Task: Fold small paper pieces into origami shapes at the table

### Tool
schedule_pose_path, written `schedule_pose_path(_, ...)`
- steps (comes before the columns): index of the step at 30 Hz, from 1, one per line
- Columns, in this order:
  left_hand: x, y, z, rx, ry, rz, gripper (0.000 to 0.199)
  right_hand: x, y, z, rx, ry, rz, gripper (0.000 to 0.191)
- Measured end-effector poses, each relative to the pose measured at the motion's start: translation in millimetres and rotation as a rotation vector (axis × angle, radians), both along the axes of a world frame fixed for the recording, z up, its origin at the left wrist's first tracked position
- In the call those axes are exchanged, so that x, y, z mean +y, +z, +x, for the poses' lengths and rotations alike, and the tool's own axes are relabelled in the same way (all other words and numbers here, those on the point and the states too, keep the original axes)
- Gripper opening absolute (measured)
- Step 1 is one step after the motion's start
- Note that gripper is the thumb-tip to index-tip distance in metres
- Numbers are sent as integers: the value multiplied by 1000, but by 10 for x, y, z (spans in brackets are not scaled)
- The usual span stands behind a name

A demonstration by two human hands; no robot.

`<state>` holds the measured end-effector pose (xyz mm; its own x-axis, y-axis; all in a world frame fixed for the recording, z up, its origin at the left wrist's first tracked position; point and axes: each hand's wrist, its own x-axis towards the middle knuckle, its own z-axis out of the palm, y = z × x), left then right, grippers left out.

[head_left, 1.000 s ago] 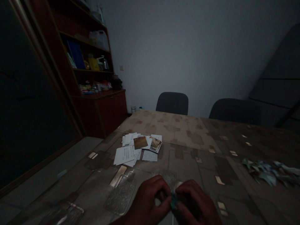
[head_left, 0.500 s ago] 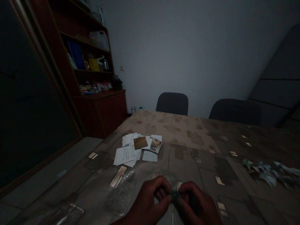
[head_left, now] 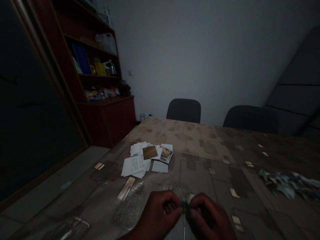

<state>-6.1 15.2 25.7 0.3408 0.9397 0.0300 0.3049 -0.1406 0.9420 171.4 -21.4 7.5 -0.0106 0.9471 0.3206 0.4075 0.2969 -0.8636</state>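
Two hands held one small green piece [head_left: 185, 205] between them, above the near part of the patterned tablecloth [head_left: 200, 176]. The left hand [head_left: 158, 213] pinched it from the left with thumb and forefinger; the right hand [head_left: 215, 216] closed on it from the right, its other fingers curled beneath in shadow. Each grip was narrow, probably because so small a piece gave little to grasp and needed steadying from both sides. Whether it was folded paper or something else, the dim light did not tell.

White printed cards [head_left: 136, 166] lay fanned and overlapping at left, beyond the hands, with a brown picture card [head_left: 150, 152] on top of them, its face upward. A heap of crumpled, pale green scraps [head_left: 285, 186] sat at right, well apart from both cards and hands, which likely kept the two groups from mixing.

Between the right hand and the scraps, a broad stretch of cloth left room for sideways movement; toward the cards the gap was tighter. The table's left edge ran diagonally past the cards, and two dark chairs [head_left: 184, 109] stood behind its far edge.
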Motion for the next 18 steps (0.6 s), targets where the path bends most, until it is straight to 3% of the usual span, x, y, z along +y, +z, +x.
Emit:
schedule_pose_path(4, 3, -47, -46, 149, 2, 273, 9, 8, -37, -15, 73, 53, -102, 45)
schedule_pose_path(8, 14, -128, -87, 178, -17, 569, 11, 17, -121, -49, 168, 141, -278, 60)
schedule_pose_path(13, 18, -156, -99, 155, -50, 729, 13, 34, -76, -59, 246, 215, -383, 64)
schedule_pose_path(18, 23, -132, -100, 122, -99, 864, 14, 48, 20, -63, 298, 244, -388, 64)
